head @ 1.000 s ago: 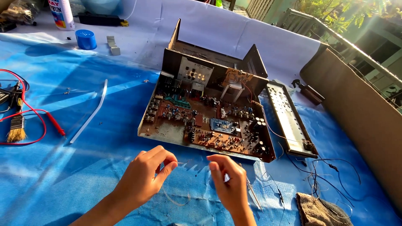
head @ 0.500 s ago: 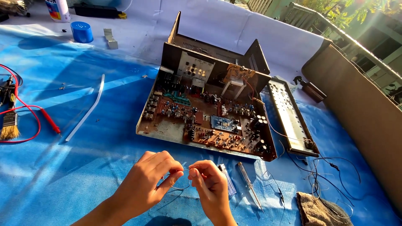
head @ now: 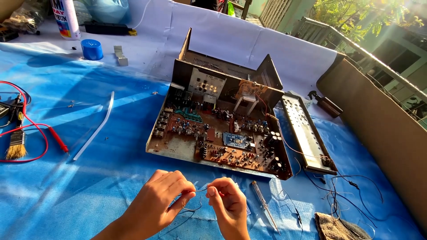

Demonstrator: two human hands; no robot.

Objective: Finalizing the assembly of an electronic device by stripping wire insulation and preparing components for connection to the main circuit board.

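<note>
Pinching thin wire (head: pixel 199 190) between both hands, low over blue sheet (head: pixel 89 178), just in front of opened amplifier chassis (head: pixel 218 129). Left hand (head: pixel 162 198) fingertips pressed on one end, right hand (head: pixel 229 204) on other. Risk: wire kinks or snaps if bent hard; screwdriver (head: pixel 264 206) beside right hand could get knocked.

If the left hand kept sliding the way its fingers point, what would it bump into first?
The left hand points rightward, pinching a thin wire. Going straight on, it would most likely meet the right hand first, which pinches the same wire close by. Past that lies a screwdriver, though depth is hard to judge.
</note>
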